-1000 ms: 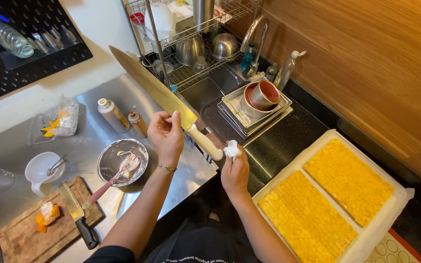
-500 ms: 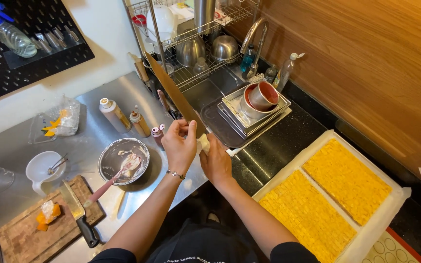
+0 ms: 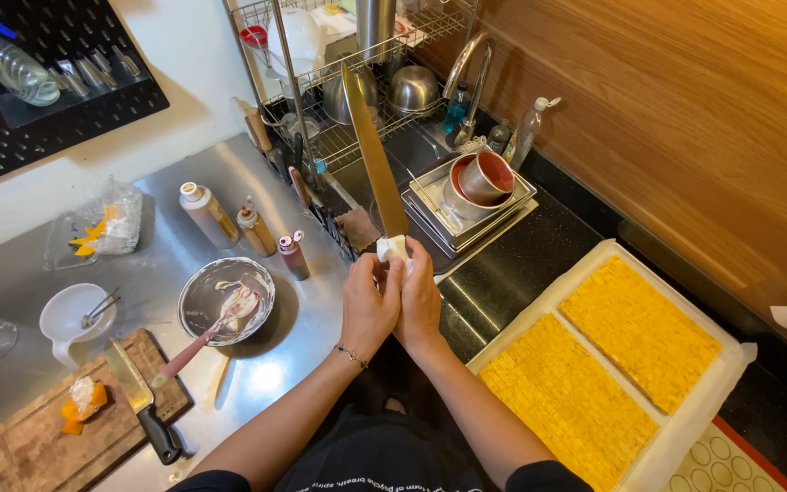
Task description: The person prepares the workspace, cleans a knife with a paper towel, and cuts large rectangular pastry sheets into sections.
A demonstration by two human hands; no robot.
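A long knife (image 3: pixel 373 150) stands nearly upright in front of me, its golden blade pointing up and away over the sink edge. My left hand (image 3: pixel 366 308) and my right hand (image 3: pixel 421 305) are pressed together around its lower end. The left hand grips the hidden handle. The right hand's fingers pinch a small white wad (image 3: pixel 392 247) against the base of the blade.
A paper-lined tray (image 3: pixel 539 305) with two yellow slabs lies at the right. On the steel counter are a bowl with a pink spatula (image 3: pixel 226 296), squeeze bottles (image 3: pixel 209 215) and a cutting board (image 3: pixel 43 446) with another knife. Stacked trays and cups (image 3: pixel 480 191) sit by the dish rack (image 3: pixel 343 118).
The knife has swung from lying tilted to the upper left to nearly upright. My hands have come together at its base, and the white wad now sits against the blade.
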